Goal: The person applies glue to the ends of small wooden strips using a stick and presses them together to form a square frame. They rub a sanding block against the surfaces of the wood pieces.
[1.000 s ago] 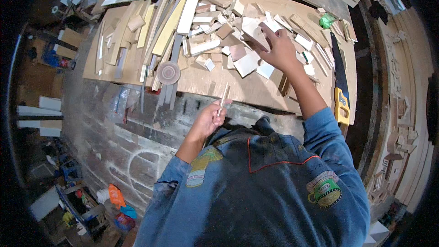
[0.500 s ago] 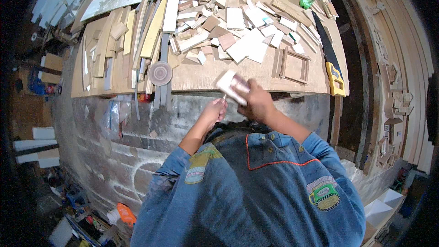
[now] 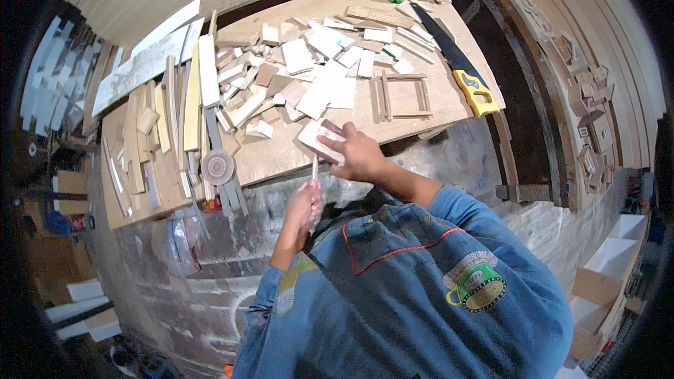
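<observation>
1. Along the near edge of the table [image 3: 270, 157], the right hand [image 3: 359, 155] covers part of the block [image 3: 314, 141] from me.
2. I can't tell whether the thin stick [image 3: 315, 167] touches that block; the left hand [image 3: 305, 205] hides the stick's lower end.
3. Overlapping scraps [image 3: 293, 92] mid-table hide what lies beneath.
4. I see an orange thing [image 3: 228, 370], cut off at the picture's bottom edge.
</observation>
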